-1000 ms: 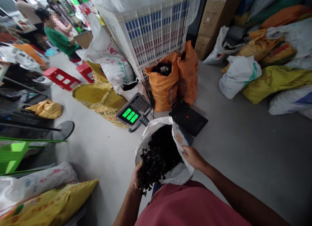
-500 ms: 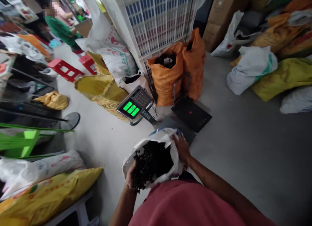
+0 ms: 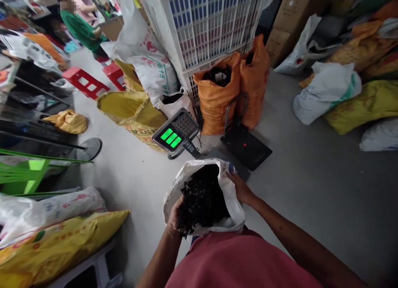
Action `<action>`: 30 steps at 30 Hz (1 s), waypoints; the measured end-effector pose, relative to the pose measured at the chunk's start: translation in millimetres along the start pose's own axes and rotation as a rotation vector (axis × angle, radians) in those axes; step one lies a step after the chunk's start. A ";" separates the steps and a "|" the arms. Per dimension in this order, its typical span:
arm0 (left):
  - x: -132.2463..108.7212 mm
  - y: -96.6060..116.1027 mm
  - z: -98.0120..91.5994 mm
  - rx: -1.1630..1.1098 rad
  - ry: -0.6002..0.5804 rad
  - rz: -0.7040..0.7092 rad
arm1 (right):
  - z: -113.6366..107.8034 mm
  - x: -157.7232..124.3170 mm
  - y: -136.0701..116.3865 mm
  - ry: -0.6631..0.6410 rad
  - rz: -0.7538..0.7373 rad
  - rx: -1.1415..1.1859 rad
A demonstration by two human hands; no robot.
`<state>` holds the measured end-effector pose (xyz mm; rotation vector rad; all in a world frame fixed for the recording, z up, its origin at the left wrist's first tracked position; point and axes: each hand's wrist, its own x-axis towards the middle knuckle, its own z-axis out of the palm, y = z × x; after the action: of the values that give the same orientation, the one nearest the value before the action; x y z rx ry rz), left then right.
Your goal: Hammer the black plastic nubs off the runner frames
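A white woven sack (image 3: 238,215) stands open-mouthed in front of me, with many small black pieces (image 3: 203,197) inside. Into the left side of its mouth reaches my left hand (image 3: 175,211), closed around a bunch of the black pieces; its fingertips are hidden among them. My right hand (image 3: 241,187) grips the sack's right side near the rim. Just beyond the sack is a digital scale display (image 3: 175,130) with lit green digits. A dark flat plate (image 3: 242,170) shows partly behind the sack; whether the sack rests on it I cannot tell.
A black platform (image 3: 247,147) with a metal handle lies beyond the sack. Orange sacks (image 3: 216,105) stand against a white plastic crate (image 3: 214,35). An open yellow sack (image 3: 124,107) and a red stool (image 3: 85,83) are left. A person in green (image 3: 79,29) is farther back.
My left hand and the black pieces have shifted right and slightly up, farther inside the sack's mouth. The sack's opening looks rounder and wider. The scale's digits differ, and the view has shifted a little.
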<state>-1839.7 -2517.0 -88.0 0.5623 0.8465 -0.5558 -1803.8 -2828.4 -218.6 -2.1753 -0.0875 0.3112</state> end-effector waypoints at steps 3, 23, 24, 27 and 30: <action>-1.4 -0.4 9.3 0.021 0.010 -0.021 | -19.8 -5.0 4.1 0.131 0.085 0.136; -30.8 -11.4 54.9 0.053 -0.275 0.055 | -40.6 -32.7 -3.4 0.250 0.266 0.501; -32.4 -12.3 56.6 0.056 -0.290 0.063 | -42.1 -32.8 -3.5 0.254 0.264 0.496; -40.1 -12.9 58.1 0.079 -0.295 0.090 | -48.4 -32.5 -5.0 0.266 0.255 0.479; -51.4 -11.8 50.1 0.102 -0.213 0.124 | -64.7 -29.4 -12.2 0.324 0.243 0.436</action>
<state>-1848.7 -2546.6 -22.1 0.6324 0.5796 -0.5368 -1815.1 -2877.7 -167.2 -1.7737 0.3946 0.0968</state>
